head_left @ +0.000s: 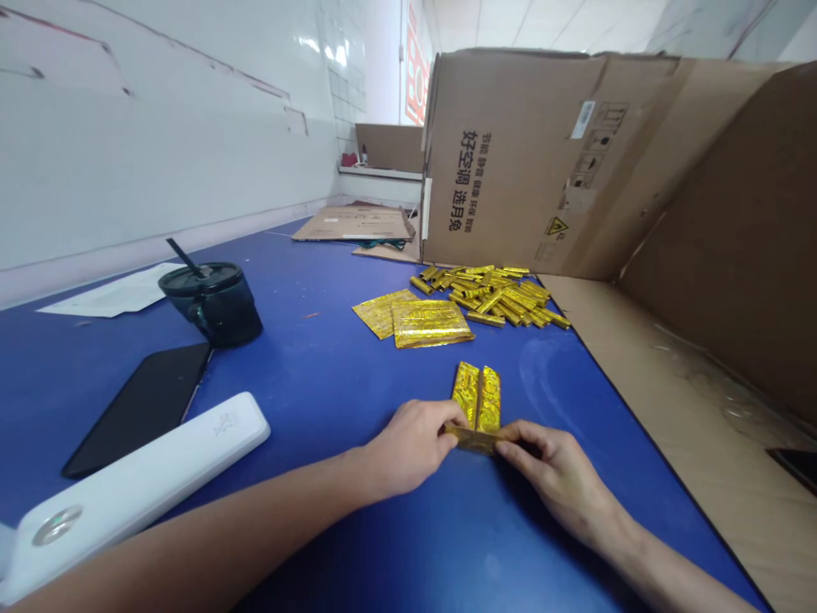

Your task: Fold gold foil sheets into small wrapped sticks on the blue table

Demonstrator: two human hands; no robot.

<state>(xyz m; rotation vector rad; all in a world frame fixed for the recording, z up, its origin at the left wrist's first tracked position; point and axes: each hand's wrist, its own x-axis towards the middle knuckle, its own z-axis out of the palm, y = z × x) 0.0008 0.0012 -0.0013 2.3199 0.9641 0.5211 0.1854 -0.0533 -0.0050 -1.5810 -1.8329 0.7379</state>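
Both hands hold the near end of a gold foil paper sheet (490,396), whose long sides are folded in to meet at a middle seam. My left hand (414,443) pinches the left corner of its turned-up near edge. At the right corner, my right hand (562,477) pinches the same edge between thumb and fingers. The far part of the sheet lies on the blue table. Beyond it are flat gold foil sheets (434,323), overlapping each other. Farther right sits a pile of rolled gold foil pieces (504,294).
A dark lidded cup with a straw (220,306) stands at left, near a black phone (144,404) and a long white device (140,485). White paper (115,291) lies behind the cup. A large cardboard box (517,162) borders the table's right side; flat cardboard (354,223) lies at the back.
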